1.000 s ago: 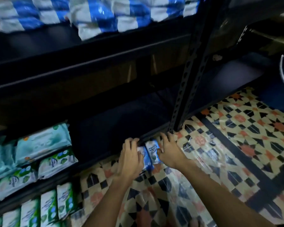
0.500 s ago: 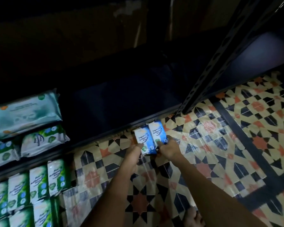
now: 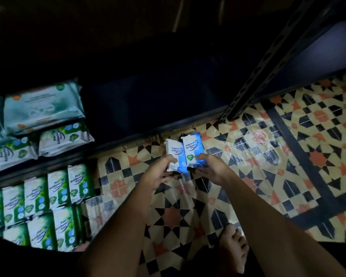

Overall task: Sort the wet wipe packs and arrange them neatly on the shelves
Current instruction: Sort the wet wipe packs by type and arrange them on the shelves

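Two small blue wipe packs held side by side, just in front of the bottom shelf (image 3: pixel 148 108) edge.

Left blue pack (image 3: pixel 175 154) pinched at its lower end by the left hand (image 3: pixel 158 172); right blue pack (image 3: pixel 193 149) likewise by the right hand (image 3: pixel 211 167). Likely light, soft, film-slick and squashy: best taken flat across the broad faces, not by the crimped ends. Left of that shelf's bare stretch, green packs (image 3: pixel 65 135) stacked; more green packs (image 3: pixel 58 188) standing below.
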